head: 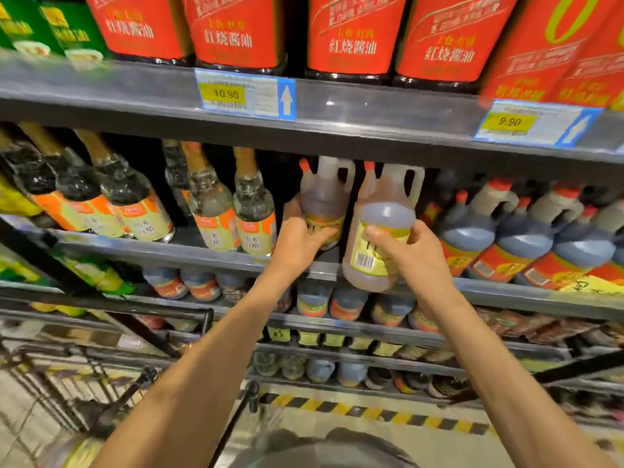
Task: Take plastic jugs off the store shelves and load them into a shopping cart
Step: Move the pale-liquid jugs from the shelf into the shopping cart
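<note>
Your right hand [410,256] grips the amber, yellow-labelled plastic jug [381,228], clearing the shelf; left hand [297,239] clasps its twin [322,197] for withdrawal.

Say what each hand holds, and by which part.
Left hand grips the rear jug at its label. Right hand grips the front jug at its labelled body.

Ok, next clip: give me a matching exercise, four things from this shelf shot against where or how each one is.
Things:
1. left hand
2. right hand
3. 10.90 price tag
4. shopping cart

States:
A. bottom left, below the arms
B. on the upper shelf edge
C. holds the jug pulled out past the shelf edge
D. holds the jug further back on the shelf

Pairs: 1-D, 2-C, 3-B, 4-A
</note>
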The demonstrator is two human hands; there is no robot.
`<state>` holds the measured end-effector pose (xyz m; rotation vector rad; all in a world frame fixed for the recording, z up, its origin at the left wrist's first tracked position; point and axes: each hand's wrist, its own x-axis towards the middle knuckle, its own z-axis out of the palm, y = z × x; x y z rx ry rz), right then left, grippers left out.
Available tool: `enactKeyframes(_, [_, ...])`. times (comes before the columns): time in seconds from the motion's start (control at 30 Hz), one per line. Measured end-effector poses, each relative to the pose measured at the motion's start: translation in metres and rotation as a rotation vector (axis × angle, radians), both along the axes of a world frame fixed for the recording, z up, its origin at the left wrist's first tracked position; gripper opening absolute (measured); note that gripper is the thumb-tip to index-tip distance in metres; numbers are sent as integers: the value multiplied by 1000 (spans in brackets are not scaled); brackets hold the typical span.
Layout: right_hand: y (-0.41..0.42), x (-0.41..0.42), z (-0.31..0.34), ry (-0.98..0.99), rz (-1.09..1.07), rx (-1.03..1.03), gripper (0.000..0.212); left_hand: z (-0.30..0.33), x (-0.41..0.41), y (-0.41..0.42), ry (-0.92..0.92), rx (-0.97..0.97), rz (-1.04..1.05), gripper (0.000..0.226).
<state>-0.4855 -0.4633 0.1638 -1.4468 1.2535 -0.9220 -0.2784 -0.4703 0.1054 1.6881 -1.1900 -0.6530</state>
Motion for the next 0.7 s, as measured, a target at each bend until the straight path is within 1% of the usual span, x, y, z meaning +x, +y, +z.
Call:
enactKeyframes(0.1, [-16,5,-3,22,-56,-70,61,-4,2,1,-14,-43,-11,77])
enactKeyframes(0.17, [-30,12,-9,34,-84,-133,71,-5,0,2,-37,-83,3,85])
enactKeyframes(0.23, [-40,18,-23,76,-111,-171,81,-7,-2,3,-50,-86,18,87])
enactKeyframes(0.3, [-45,23,-37,114,-120,-206,83,-10,-2,2,-90,-81,21,89])
enactKeyframes(0.4, [-55,27,-55,135,-84,-139,93,-18,2,-3,-150,-35,56,89])
enactKeyframes(0.47, [-69,24,-78,255,-39,-120,98,-19,2,-4,-177,-4,72,83])
enactKeyframes(0.5, [-72,22,-85,353,-20,-125,95,-19,2,-5,-184,14,72,79])
enactKeyframes(0.53, [-70,22,-86,432,-8,-136,84,-19,1,-5,-194,10,74,78])
enactKeyframes(0.6, [-65,26,-79,476,0,-119,56,-18,1,-6,-202,4,93,76])
enactKeyframes(0.63, [-68,27,-78,482,12,-103,51,-19,1,-9,-190,28,97,73])
enactKeyframes(0.67, [-72,29,-78,493,16,-79,57,-18,1,-13,-185,54,102,68])
enactKeyframes(0.7, [-79,32,-81,516,2,-73,72,-21,2,-19,-182,95,114,60])
